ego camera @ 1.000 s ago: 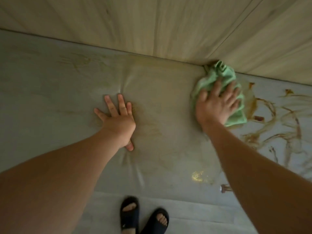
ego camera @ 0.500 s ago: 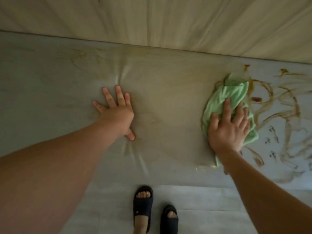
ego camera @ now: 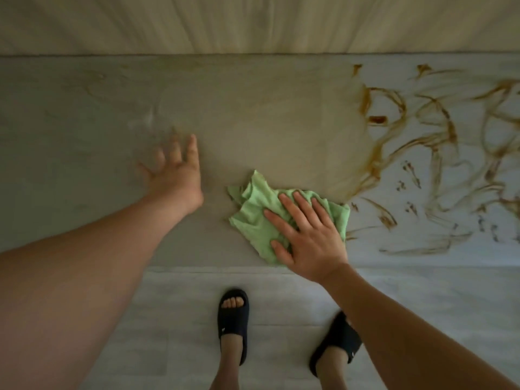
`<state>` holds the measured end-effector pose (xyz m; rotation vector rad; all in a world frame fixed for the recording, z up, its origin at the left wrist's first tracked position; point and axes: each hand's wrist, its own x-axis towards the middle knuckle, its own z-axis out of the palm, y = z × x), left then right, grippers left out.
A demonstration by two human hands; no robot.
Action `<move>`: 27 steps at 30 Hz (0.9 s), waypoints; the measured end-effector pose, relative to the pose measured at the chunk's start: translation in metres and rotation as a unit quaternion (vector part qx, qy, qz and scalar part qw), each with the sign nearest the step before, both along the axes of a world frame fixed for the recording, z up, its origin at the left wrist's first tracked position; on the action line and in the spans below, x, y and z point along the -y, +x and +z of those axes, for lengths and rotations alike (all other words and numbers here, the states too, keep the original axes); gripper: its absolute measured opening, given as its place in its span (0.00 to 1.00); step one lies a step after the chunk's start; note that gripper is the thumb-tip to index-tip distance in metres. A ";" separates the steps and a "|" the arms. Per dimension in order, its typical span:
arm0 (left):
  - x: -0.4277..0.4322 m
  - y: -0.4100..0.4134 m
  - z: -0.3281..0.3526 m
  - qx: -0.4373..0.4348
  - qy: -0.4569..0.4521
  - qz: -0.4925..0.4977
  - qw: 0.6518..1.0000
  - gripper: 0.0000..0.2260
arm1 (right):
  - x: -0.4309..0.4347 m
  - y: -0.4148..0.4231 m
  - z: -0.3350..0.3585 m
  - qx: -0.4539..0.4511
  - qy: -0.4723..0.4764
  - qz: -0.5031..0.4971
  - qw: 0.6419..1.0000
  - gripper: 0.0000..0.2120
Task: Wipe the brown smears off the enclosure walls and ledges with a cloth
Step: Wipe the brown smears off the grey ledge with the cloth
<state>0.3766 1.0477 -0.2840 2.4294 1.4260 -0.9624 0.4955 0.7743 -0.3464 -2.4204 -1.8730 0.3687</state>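
Since the earlier frames, the green cloth has travelled down and to the left across the grey enclosure wall, from beside the smears to a position just above the wall's bottom edge. The right hand lies flat on the cloth, fingers straight and spread, pressing it against the wall; nothing is curled around the fabric. The cloth is crumpled, and its upper left part protrudes beyond the fingertips. The left hand has shifted slightly to the right and appears motion-blurred, with fingers extended and spread and nothing held; whether the palm touches the wall cannot be determined. Brown smears cover the wall to the right of the cloth as loops, streaks and small spots, the nearest ones just beside the cloth's right edge. A dull tan haze covers the wall above the cloth. A pale panel adjoins the wall above. On the floor below, two feet wear dark sandals.
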 end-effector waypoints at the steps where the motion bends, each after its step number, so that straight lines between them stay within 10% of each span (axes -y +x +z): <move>1: 0.013 0.011 0.003 0.019 -0.021 -0.009 1.000 0.49 | 0.012 0.014 0.000 0.004 0.002 -0.006 1.000 0.29; 7: 0.103 0.110 0.000 0.145 -0.100 -0.101 0.979 0.45 | 0.086 0.131 0.008 0.021 -0.012 -0.217 0.976 0.30; 13: 0.124 0.185 -0.002 0.066 -0.084 -0.078 0.991 0.63 | 0.069 0.190 0.014 -0.026 -0.054 -0.532 0.845 0.31; 21: 0.126 0.212 -0.018 0.004 -0.096 -0.001 0.995 0.69 | 0.005 0.194 0.002 -0.002 0.009 -0.131 0.991 0.28; 27: 0.124 0.218 -0.026 -0.034 -0.115 0.001 0.993 0.71 | -0.017 0.295 0.002 -0.011 0.023 -0.364 0.931 0.27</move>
